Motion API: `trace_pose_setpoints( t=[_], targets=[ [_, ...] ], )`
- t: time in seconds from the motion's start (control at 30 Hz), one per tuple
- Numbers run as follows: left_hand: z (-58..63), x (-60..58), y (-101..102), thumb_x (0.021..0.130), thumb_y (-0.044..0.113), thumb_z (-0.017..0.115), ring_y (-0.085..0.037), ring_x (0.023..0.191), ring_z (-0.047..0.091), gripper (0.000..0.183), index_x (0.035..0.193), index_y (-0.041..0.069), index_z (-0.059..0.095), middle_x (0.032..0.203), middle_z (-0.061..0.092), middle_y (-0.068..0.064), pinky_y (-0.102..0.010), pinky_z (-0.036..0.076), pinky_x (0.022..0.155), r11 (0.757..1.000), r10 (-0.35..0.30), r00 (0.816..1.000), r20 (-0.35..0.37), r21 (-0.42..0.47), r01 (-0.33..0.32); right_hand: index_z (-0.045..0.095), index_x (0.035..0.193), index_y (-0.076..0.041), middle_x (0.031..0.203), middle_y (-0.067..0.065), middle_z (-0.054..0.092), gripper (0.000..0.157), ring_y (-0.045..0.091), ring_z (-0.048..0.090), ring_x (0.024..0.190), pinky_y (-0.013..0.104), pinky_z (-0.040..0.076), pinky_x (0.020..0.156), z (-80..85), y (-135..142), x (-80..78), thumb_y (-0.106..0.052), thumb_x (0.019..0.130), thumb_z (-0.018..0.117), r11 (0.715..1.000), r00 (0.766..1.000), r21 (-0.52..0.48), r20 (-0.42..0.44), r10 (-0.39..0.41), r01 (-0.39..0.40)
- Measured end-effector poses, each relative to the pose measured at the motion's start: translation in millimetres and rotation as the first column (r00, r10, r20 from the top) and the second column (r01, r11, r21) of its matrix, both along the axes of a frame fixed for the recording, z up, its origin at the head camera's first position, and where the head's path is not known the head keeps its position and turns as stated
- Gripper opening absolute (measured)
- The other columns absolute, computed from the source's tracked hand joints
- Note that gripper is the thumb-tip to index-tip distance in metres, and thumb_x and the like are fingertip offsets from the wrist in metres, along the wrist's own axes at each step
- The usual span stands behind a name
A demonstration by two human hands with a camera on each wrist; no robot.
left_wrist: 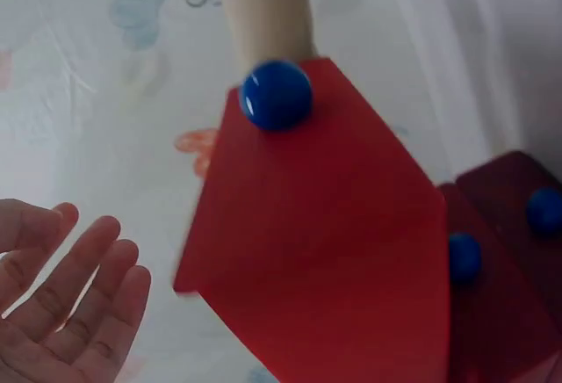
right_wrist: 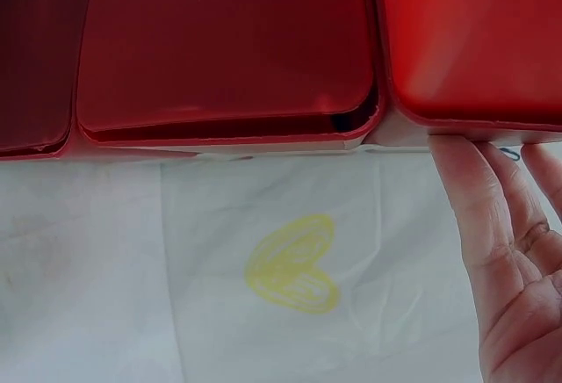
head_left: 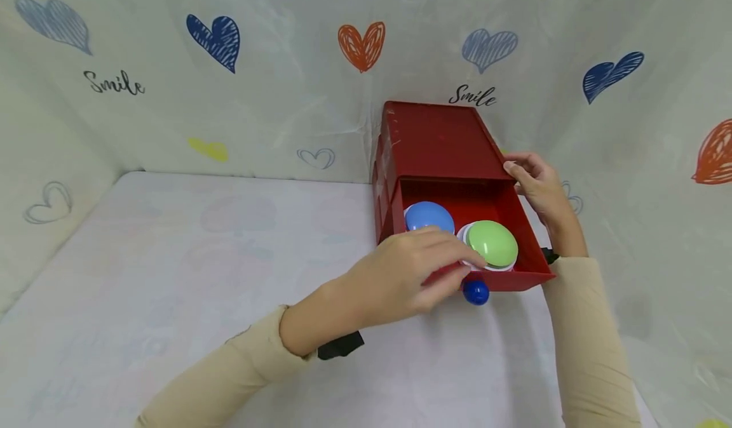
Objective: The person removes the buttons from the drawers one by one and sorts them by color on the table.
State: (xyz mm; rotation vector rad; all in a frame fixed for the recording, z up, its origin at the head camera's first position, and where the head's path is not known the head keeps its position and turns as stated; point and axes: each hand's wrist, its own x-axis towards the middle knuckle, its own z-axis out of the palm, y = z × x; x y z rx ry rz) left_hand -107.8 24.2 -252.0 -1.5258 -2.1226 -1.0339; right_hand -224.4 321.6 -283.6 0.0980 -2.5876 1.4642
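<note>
A red drawer cabinet (head_left: 440, 139) stands against the back wall, its top drawer (head_left: 528, 280) pulled out. Inside the drawer lie a round blue-domed piece (head_left: 427, 215) at left and a green-domed one (head_left: 493, 242) at right, both with white rims. My left hand (head_left: 403, 275) hovers at the drawer front, fingers loosely bent near the green piece. In the left wrist view that hand (left_wrist: 83, 304) holds nothing and stays apart from the drawer. My right hand (head_left: 540, 190) touches the cabinet's upper right edge. Nearly straight fingers (right_wrist: 479, 216) rest against its side.
A blue knob (head_left: 476, 292) sticks out from the open drawer's front. Lower closed drawers carry blue knobs (left_wrist: 464, 257) too. White cloth covers the table (head_left: 189, 288), and a heart-printed sheet (head_left: 274, 98) hangs behind it.
</note>
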Motion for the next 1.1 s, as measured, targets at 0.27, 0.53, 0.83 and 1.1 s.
trace_pose_setpoints(
  t=[0.27,0.53,0.83,1.1],
  targets=[
    [3.2,-40.2,-7,0.087,0.020,0.063,-0.009,0.105,0.057,0.024,0.110,0.013,0.066,0.109,0.066,0.002,-0.013,0.045,0.090,0.993,0.043,0.999,0.006,-0.114,-0.042,0.052,0.121,-0.021,0.097,-0.017,0.055,0.029,0.004,0.052,0.089,0.014,0.047,0.071,-1.8,0,-3.1,-0.035,0.096,0.048,1.000,1.000,-0.011,-0.007,0.020,-0.020],
    [0.0,-64.2,-7,0.087,0.030,0.060,-0.011,0.106,0.056,0.028,0.112,0.018,0.065,0.113,0.064,0.004,-0.023,0.049,0.086,0.936,0.112,0.994,-0.001,-0.336,-0.106,0.053,0.120,-0.022,0.095,-0.016,0.056,0.027,0.004,0.052,0.087,0.014,0.046,0.071,-1.8,0,-2.7,-0.033,0.096,0.048,0.999,0.999,-0.021,-0.026,0.029,-0.029],
    [-6.5,-77.7,0,0.084,0.043,0.058,-0.010,0.102,0.055,0.035,0.115,0.026,0.062,0.114,0.062,0.007,-0.023,0.049,0.082,0.843,0.141,0.983,-0.120,-0.505,-0.183,0.053,0.119,-0.024,0.097,-0.016,0.054,0.024,0.004,0.051,0.089,0.014,0.046,0.071,-2.6,2,-2.9,-0.031,0.097,0.047,0.999,0.999,-0.024,-0.029,0.041,-0.042],
    [-6.9,-84.2,8,0.083,0.049,0.058,-0.012,0.113,0.051,0.047,0.124,0.028,0.057,0.125,0.056,0.005,-0.026,0.050,0.087,0.747,0.214,0.970,-0.112,-0.622,-0.236,0.051,0.120,-0.024,0.099,-0.017,0.054,0.025,0.004,0.051,0.090,0.013,0.046,0.072,-2.4,2,-5.1,-0.031,0.097,0.046,0.999,0.999,-0.017,-0.018,0.048,-0.048]
  ],
)
